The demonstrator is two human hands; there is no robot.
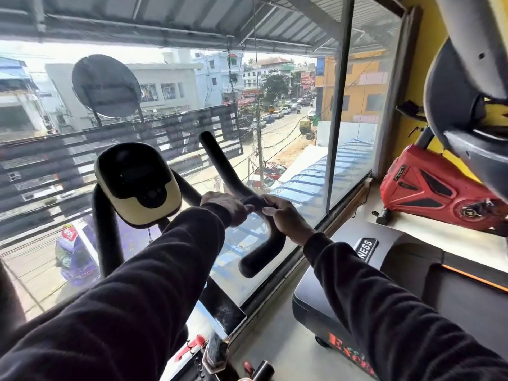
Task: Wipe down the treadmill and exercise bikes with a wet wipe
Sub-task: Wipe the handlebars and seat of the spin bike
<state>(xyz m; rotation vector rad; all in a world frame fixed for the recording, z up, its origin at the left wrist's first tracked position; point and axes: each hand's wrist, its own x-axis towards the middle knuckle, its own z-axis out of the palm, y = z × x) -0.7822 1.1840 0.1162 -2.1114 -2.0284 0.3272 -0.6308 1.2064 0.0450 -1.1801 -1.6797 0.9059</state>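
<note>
On black curved handlebar [247, 199]: left hand [228, 206] fingers, right hand [283, 218] fingers both grasping padded, matte grip.

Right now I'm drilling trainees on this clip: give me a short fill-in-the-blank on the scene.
1. Both hands meet on the bike's black ____.
2. The bike's console is black and ____.
3. The machine on the ledge at right is ____.
4. Both sleeves are ____.

Missing: handlebar; yellow; red; dark
</note>
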